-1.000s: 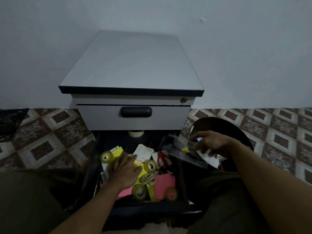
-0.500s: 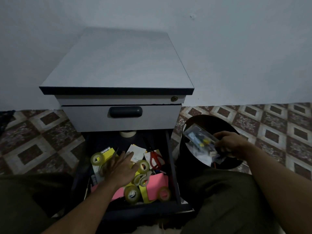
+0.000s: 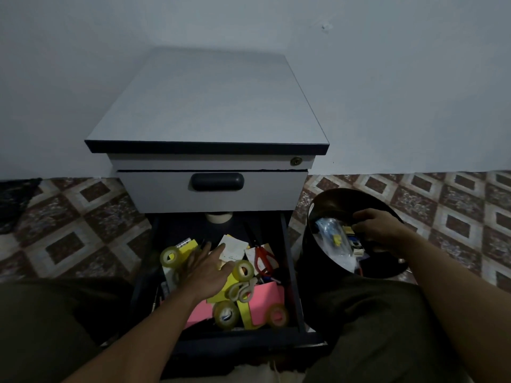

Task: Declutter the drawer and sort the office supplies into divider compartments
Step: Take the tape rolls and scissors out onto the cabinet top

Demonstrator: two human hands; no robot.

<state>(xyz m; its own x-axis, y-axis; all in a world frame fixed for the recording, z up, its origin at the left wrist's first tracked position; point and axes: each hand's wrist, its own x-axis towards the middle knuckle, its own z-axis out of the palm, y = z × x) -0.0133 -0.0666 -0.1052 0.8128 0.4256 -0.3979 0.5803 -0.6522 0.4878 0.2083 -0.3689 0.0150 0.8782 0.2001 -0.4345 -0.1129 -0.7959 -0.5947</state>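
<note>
Plastic packet (image 3: 333, 239): light, limp, slippery film with small hard bits inside, so best pinched at an edge. It lies in the black bin (image 3: 308, 261) beside the open drawer (image 3: 286, 244). Right hand (image 3: 378, 230) is curled at its edge; cannot tell whether the grip holds it. Left hand (image 3: 206, 272), grip wide, lies flat on tape rolls (image 3: 243, 269). Half a second earlier the packet was held above the bin; the left hand is unchanged.

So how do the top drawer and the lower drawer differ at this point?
The top drawer is shut, the lower drawer pulled out. The top drawer shows only a grey front with a dark handle; the lower drawer shows tape rolls, red-handled scissors and pink paper. Both belong to one cabinet.
</note>
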